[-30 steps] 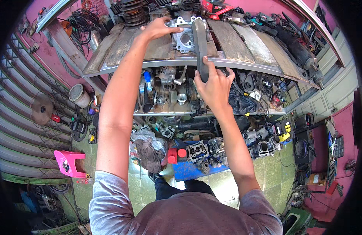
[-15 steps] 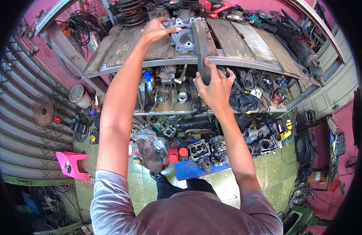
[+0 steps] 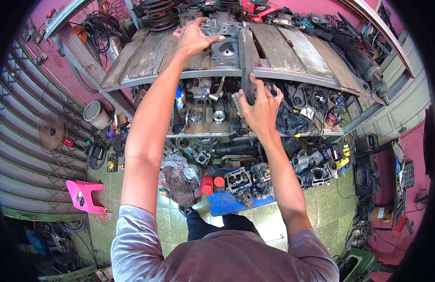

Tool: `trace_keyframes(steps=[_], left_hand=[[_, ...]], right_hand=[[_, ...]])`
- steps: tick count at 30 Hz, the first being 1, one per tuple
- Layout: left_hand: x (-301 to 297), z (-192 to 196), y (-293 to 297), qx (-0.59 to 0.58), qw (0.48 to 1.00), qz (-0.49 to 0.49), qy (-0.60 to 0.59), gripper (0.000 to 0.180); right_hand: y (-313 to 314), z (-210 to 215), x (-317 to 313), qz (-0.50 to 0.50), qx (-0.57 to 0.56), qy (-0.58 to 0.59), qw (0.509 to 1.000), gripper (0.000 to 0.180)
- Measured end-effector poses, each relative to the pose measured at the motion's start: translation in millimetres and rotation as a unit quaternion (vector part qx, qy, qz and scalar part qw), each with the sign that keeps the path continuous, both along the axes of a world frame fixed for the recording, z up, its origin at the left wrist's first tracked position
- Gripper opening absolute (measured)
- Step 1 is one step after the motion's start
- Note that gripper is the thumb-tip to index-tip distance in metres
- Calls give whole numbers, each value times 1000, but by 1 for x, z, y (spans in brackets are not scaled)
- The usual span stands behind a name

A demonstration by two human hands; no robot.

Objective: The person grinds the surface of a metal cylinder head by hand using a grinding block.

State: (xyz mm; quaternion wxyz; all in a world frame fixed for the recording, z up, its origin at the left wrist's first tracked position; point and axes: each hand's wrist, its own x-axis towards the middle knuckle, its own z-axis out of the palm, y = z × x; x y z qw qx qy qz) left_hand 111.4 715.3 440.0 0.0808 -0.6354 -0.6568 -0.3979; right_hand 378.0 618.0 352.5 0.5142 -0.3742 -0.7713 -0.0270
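A grey metal engine cylinder head lies on the wooden bench, its round combustion chamber facing up. My left hand holds its far left side, thumb across the top and fingers curled over the back edge. In my right hand is a long worn wire brush, gripped by the near end of its handle. The brush points away from me along the head's right side. Its bristles face left and touch or overlap the head's face.
The plank bench has a metal front edge. Ribbed cylinders stand at its back left, a red box at the back. Engine parts crowd the shelf below and a blue floor mat. A pink stool stands left.
My left hand and the cylinder head have shifted slightly right. The wire brush and my right hand have moved a little right and toward me.
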Motion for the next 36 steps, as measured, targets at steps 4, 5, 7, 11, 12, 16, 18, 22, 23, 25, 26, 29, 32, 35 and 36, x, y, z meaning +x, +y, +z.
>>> trace_keyframes(steps=[4,5,7,11,12,16,18,22,23,25,26,29,32,35,36], left_hand=[[-2,-3,4,74,996,4,58,98],[-1,-3,4,72,995,16,74,96],[1,-5,1,76,994,17,76,95],[7,-4,-11,101,992,-8,79,92],[10,-4,-15,100,992,-7,79,92],[10,-6,-27,127,987,-18,101,91],[18,-8,-33,157,981,-27,108,93],[25,-13,-40,178,978,-17,103,95],[26,-14,-42,172,981,-10,87,96],[25,-15,-46,159,984,-6,82,94],[23,-15,-48,148,986,-3,76,92],[21,-17,-55,130,985,6,112,91],[19,-16,-56,91,995,-35,18,87],[13,-15,-57,103,993,-32,38,85],[11,-16,-58,100,993,-17,65,84]], right_hand=[[-2,-1,4,-7,-7,-4,1000,46],[-4,1,6,-8,-20,-13,1000,45],[-6,1,8,-8,-35,-21,999,45],[-11,-2,18,19,-17,-1,1000,45],[-13,-2,20,31,-8,7,999,45],[-16,15,15,42,19,36,998,47],[-10,27,12,39,23,29,999,47],[-1,50,-2,26,43,4,999,44],[1,52,-5,16,46,-6,999,44],[-2,52,-5,2,27,-23,999,43],[-3,50,-4,4,28,-22,999,43],[-3,42,-3,21,30,-19,999,43],[-2,42,-4,20,22,-19,999,44],[-3,43,-6,24,12,-15,1000,45],[-4,44,-6,27,8,-8,1000,45]])
